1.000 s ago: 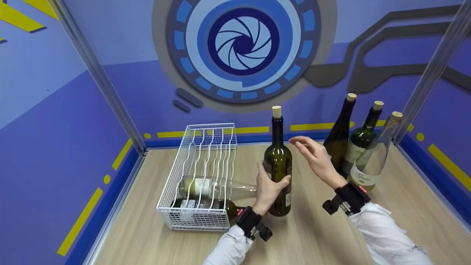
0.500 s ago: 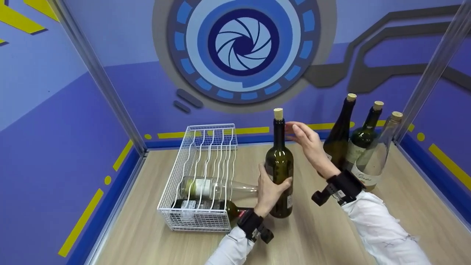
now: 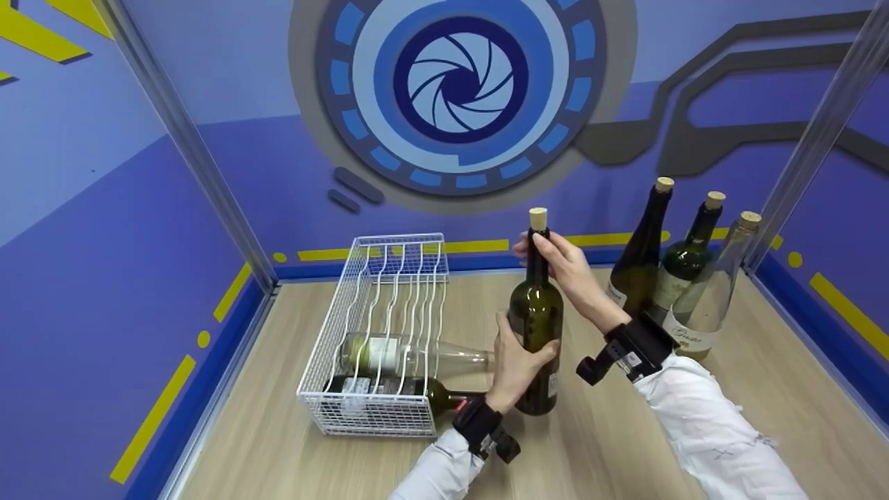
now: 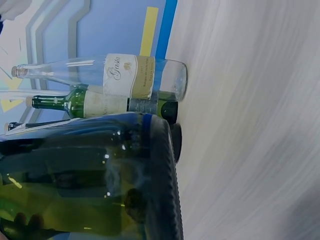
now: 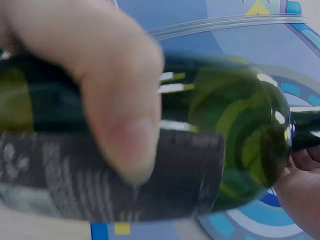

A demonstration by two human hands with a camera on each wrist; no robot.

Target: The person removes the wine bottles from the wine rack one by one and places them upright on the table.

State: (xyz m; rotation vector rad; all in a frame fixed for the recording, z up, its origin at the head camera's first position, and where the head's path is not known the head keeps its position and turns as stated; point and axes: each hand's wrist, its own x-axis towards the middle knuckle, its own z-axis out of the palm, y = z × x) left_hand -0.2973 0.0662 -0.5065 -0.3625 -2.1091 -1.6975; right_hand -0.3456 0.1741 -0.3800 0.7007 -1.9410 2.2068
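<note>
My left hand (image 3: 515,364) grips the body of a dark green wine bottle (image 3: 536,302), thumb across its front. At the neck, just below the cork (image 3: 538,219), my right hand (image 3: 573,274) holds on with the thumb in front and fingers behind. The bottle stands nearly upright, right of a white wire rack (image 3: 368,415). Seen close in the left wrist view, its ribbed base edge (image 4: 167,185) faces the tabletop. A dark printed label (image 5: 190,175) shows in the right wrist view, with the left thumb (image 5: 125,115) lying over it.
Inside the rack lie a clear bottle (image 3: 382,353) and a dark bottle (image 3: 437,397), necks pointing right. Three corked bottles stand at the back right: a dark one (image 3: 639,257), a green one (image 3: 677,267) and a clear one (image 3: 694,323). Blue panels (image 3: 236,160) enclose the table.
My right hand has come in from the right and taken hold of the bottle's neck. My left hand and the bottle have shifted slightly to the right.
</note>
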